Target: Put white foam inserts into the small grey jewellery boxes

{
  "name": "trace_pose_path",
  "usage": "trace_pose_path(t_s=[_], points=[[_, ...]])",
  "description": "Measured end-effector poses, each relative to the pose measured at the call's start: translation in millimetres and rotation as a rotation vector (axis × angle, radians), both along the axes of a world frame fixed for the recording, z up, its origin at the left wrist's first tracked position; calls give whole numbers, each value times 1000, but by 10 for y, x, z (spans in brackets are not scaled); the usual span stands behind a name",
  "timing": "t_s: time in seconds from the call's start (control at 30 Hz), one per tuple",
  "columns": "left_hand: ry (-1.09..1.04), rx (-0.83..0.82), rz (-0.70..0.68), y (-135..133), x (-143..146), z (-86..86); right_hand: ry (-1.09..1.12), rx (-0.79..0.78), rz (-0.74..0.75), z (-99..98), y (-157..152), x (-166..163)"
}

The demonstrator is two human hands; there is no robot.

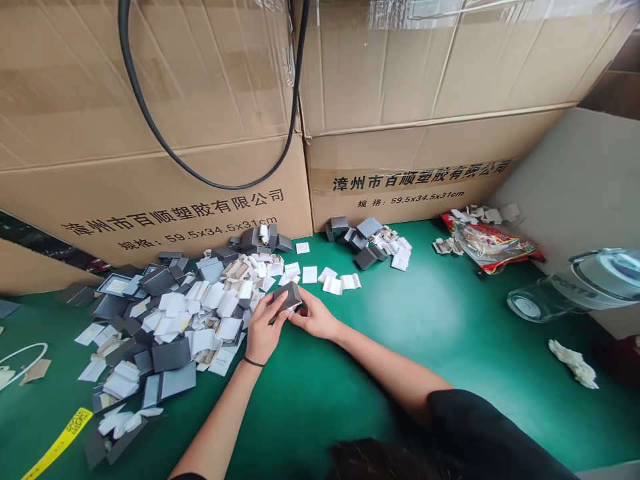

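Both hands are meeting over the green table (450, 320), pinching one small grey box (290, 295) between them. The left hand (263, 330) is gripping the box's near-left edge with thumb and fingers; the right hand (314, 317) is closing on its right side from below. So both are clamped on the same box, held just above the tabletop at the right edge of the pile (170, 320). It looks tilted, probably so the person can see into or fold it; I can't tell whether it is open or closed.

The pile is spreading left of the hands: grey boxes and white paper inserts mixed, within easy reach of the left hand. A smaller heap (367, 243) is sitting further back against the cartons (200, 133), apart from the main pile, maybe sorted out. A few loose white cards (333, 280) are lying between the two.

Off right, well apart: a red snack bag (493, 243), a clear jug (575, 283) on its side, a crumpled tissue (575, 363). A black cable (150, 120) is hanging across the left carton.
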State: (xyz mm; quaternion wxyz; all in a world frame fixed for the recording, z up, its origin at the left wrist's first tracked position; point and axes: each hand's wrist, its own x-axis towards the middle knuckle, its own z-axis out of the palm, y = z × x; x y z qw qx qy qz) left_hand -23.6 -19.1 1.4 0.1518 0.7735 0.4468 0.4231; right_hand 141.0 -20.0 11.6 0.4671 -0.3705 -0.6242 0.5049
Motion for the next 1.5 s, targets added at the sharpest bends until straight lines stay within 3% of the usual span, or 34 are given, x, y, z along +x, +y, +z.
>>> trace_pose_path(t_s=[0.13, 0.2, 0.27, 0.43, 0.53, 0.6, 0.77, 0.87, 0.93, 1.0, 1.07, 1.17, 1.27, 1.37, 1.5], points=[[-53, -36, -109, 85, 204, 165, 31, -11, 16, 140, 60, 283], [-46, 3, -172, 214, 424, 300, 2, 74, -4, 258, 114, 506], [-68, 42, -202, 395, 714, 453, -97, 184, -130, 402, 189, 768], [-41, 203, -242, 923, 1520, 855, -482, 383, -656, 665, 455, 1471], [86, 348, -323, 1233, 1875, 999, -648, 425, -980, 592, 625, 1790], [188, 352, -349, 1425, 2020, 994, -743, 382, -1071, 440, 713, 1908], [437, 207, -338, 1786, 2121, 781, -948, 39, -893, 35, 798, 1969], [461, 233, -330, 1825, 2042, 730, -932, 13, -900, -12, 788, 2001], [429, 311, -335, 1689, 1924, 728, -897, 83, -1039, 46, 766, 2011], [408, 374, -382, 1387, 1753, 705, -845, 210, -1203, 146, 727, 1962], [418, 388, -445, 948, 1533, 631, -795, 373, -1250, 262, 663, 1820], [542, 319, -460, 245, 1124, 430, -792, 571, -1021, 406, 527, 1424], [545, 250, -223, -240, 630, 213, -780, 630, -706, 439, 381, 901], [451, 268, 119, -463, 110, 103, -841, 655, -412, 309, 263, 413], [409, 292, 477, -552, -379, 115, -1021, 581, -121, 20, 202, 48]])
